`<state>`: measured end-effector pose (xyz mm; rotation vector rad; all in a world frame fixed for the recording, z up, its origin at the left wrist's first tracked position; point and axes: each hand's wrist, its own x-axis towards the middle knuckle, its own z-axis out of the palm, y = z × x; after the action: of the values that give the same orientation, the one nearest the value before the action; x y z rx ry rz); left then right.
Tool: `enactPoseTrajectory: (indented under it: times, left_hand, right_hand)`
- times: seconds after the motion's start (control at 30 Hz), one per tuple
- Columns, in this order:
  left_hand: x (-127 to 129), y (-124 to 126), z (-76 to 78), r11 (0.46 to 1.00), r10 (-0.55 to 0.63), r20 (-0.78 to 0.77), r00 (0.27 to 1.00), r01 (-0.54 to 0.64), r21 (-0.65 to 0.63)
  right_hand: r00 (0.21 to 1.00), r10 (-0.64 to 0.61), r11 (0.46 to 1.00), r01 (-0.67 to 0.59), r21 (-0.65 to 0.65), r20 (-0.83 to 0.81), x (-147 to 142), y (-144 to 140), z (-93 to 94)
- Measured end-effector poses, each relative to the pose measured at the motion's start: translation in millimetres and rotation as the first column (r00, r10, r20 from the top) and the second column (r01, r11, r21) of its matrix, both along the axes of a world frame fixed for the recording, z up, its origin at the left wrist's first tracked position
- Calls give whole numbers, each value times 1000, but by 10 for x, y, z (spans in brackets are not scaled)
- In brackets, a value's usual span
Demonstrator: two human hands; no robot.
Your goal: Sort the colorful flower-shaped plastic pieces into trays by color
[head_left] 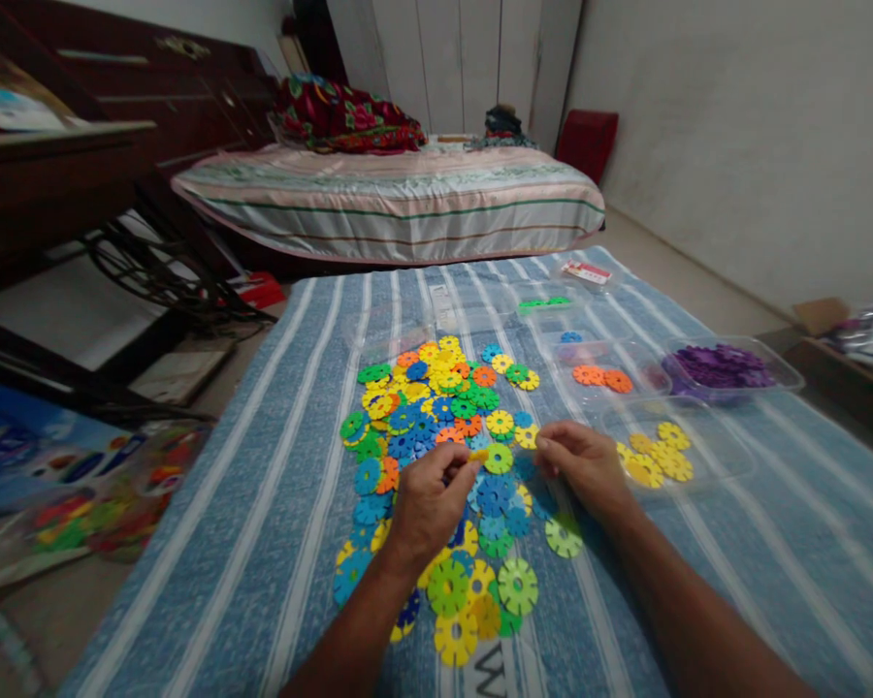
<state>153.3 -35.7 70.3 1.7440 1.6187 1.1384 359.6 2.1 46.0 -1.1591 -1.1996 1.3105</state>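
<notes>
A loose pile of notched plastic snowflake discs [493,494] in yellow, green, blue and orange spreads over the striped cloth. Over its middle, my left hand [429,490] is closed, pinching a yellow disc [478,456] seen nearly edge-on. My right hand [586,465] is at the pile's right edge, its thumb and fingers pinched together at the rim of another yellow disc [527,436]. Right of that hand, a clear tray [727,465] contains several yellow discs [659,456]. A light green disc [565,535] lies below my right hand.
Behind the yellow tray, one clear box holds orange discs [602,377] and another a heap of purple discs [724,366]. Green discs [544,303] sit in a farther container. A red-and-white packet [586,272] lies at the far edge. A bed [407,204] stands beyond.
</notes>
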Motion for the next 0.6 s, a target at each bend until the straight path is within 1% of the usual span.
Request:
enactPoseTrajectory:
  times: [0.07,0.13,0.23,0.37,0.43,0.47,0.6]
  left_hand:
    - [-23,20,-18,999,39,24,999,-39,-12]
    - [-37,36,-48,998,61,47,997,-60,-26]
    - [-46,51,-111,996,74,87,993,-70,-56]
    - [-46,59,-166,994,76,131,989,-64,-90]
    - [-42,59,-164,994,70,134,988,-58,-93]
    - [-39,60,-158,994,66,134,989,-54,-92]
    - [-30,63,-136,995,49,120,992,-38,-91]
  right_hand:
    - [996,-52,999,51,19,70,36,23,-7]
    - [987,-49,997,41,59,152,48,22,-30]
    - [951,-12,987,-38,156,310,45,0,-83]
    - [860,-9,952,-149,268,510,41,-2,-177]
    - [787,-33,944,-178,278,616,25,14,-211]
    - [736,-42,945,-190,266,676,10,24,-216]
    - [483,-17,954,-254,159,876,-90,43,-149]
